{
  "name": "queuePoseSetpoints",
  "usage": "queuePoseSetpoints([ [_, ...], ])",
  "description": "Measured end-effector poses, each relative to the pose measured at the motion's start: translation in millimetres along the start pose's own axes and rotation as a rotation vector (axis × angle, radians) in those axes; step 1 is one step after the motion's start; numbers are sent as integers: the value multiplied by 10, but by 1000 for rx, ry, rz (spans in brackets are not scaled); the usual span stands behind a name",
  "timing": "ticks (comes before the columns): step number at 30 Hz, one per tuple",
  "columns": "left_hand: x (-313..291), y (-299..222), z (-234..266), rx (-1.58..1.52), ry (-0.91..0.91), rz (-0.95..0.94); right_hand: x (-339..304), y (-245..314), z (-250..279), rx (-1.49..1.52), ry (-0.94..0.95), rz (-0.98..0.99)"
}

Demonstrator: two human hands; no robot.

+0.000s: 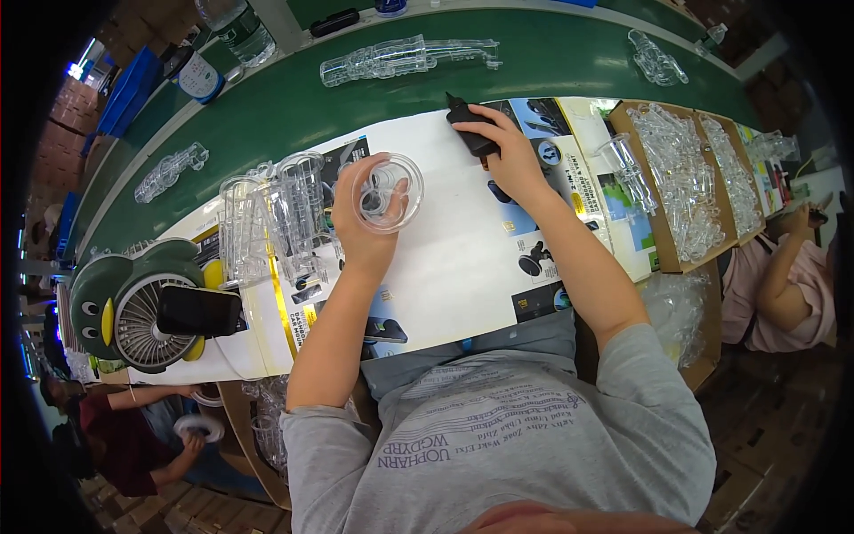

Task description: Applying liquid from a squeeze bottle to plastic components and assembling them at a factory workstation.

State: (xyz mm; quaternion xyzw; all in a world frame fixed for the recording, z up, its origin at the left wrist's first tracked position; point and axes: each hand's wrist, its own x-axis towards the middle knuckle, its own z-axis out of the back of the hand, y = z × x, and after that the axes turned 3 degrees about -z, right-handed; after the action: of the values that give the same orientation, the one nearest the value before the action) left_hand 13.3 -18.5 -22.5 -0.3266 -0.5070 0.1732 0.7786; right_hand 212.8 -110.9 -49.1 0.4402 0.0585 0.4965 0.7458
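Clear cup [384, 198] (just one), left hand [360, 222] gripping it, one black bottle [467, 129], right hand [513, 156] clasping it

a green tabletop [551, 76] is spreading across the view, bending toward the rim, with a pale rail [614, 20] running along its far side and a pale post [278, 25] rising there; at the far left, brown cartons [52, 156] are standing stacked, bright lights [83, 60] are glowing, and a dim brown surface [756, 418] is showing lower right

A clear wide-rimmed piece [384, 184] is held left of a black nozzled bottle [471, 129].
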Motion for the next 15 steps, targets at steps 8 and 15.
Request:
queuePoseSetpoints([
  [8, 24, -44, 14, 24, -14, -33, -97, 154, 28, -256, 104, 38],
  [15, 15, -15, 27, 91, 13, -93, -88, 232, 52, -228, 2, 93],
])
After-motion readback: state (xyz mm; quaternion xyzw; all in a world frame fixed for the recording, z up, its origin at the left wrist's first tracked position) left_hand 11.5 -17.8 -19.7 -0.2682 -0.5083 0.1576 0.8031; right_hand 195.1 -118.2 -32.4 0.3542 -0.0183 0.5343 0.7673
